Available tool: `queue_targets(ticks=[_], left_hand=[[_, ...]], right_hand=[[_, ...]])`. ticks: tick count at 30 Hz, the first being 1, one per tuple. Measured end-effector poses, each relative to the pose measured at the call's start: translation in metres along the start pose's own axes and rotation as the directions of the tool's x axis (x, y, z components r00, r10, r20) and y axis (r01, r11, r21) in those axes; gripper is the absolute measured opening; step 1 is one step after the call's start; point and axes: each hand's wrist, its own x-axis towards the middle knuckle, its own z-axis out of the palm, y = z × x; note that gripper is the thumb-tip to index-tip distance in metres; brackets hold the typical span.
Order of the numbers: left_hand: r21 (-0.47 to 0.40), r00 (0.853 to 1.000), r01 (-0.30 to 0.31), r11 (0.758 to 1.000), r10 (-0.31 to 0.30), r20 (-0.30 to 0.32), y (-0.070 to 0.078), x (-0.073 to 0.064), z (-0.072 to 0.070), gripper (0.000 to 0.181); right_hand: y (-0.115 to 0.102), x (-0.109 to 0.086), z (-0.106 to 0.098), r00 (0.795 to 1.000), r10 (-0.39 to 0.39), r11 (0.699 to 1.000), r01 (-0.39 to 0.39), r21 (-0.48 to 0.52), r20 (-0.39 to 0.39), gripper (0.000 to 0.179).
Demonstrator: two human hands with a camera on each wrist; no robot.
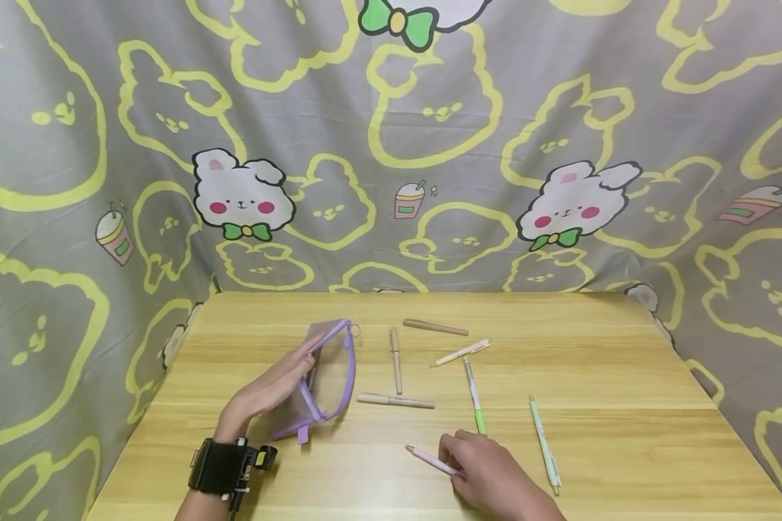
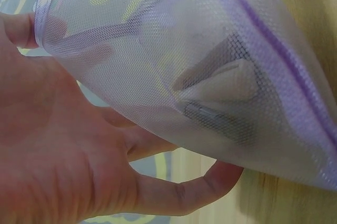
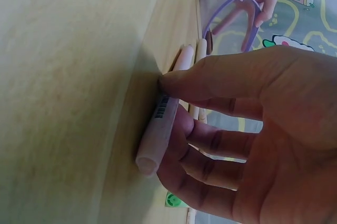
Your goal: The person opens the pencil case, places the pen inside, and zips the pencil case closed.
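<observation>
My left hand (image 1: 270, 391) holds a purple-edged mesh pencil case (image 1: 348, 376) at its left side, and the case stands with its zipped mouth gaping to the right. Through the mesh in the left wrist view, a few pen-like shapes (image 2: 221, 84) show inside; part of the hand is hidden behind the mesh. At the table's front, my right hand (image 1: 485, 467) pinches a pale pink pen (image 1: 430, 459) between thumb and fingers. The right wrist view shows that pen (image 3: 158, 134) lying low, close to the wood; whether it touches cannot be told.
Scattered on the wooden table (image 1: 599, 340) are a brown pen (image 1: 435, 327), beige pens (image 1: 396, 360) (image 1: 394, 400), a yellow pen (image 1: 461, 352), a white-and-green pen (image 1: 473, 394) and a mint pen (image 1: 544, 445). Patterned cloth (image 1: 339, 123) hangs around the table.
</observation>
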Motion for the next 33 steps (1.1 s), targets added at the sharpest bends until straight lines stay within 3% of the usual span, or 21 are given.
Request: queue_targets(ticks=[8,17,23,33], left_hand=[[-0.009,1.0,-0.025,1.0,0.025,-0.009,-0.001,-0.003,-0.002,0.055],[0.009,0.999,0.032,0.999,-0.032,-0.014,-0.001,-0.005,-0.004,0.057],[0.01,1.0,0.022,1.0,-0.022,-0.017,-0.003,-0.006,-0.004,0.057],[-0.014,1.0,0.002,1.0,-0.002,0.007,-0.003,-0.003,-0.003,0.057]], right_hand=[[-0.005,0.01,-0.003,1.0,-0.021,1.0,0.021,0.006,-0.012,0.017],[-0.024,0.037,-0.01,0.991,-0.007,1.0,0.005,-0.015,-0.136,0.018],[-0.033,0.055,-0.01,0.983,-0.014,0.999,0.008,-0.031,-0.184,0.02],[-0.047,0.08,-0.011,0.982,0.029,0.998,-0.018,0.058,-0.187,0.022]])
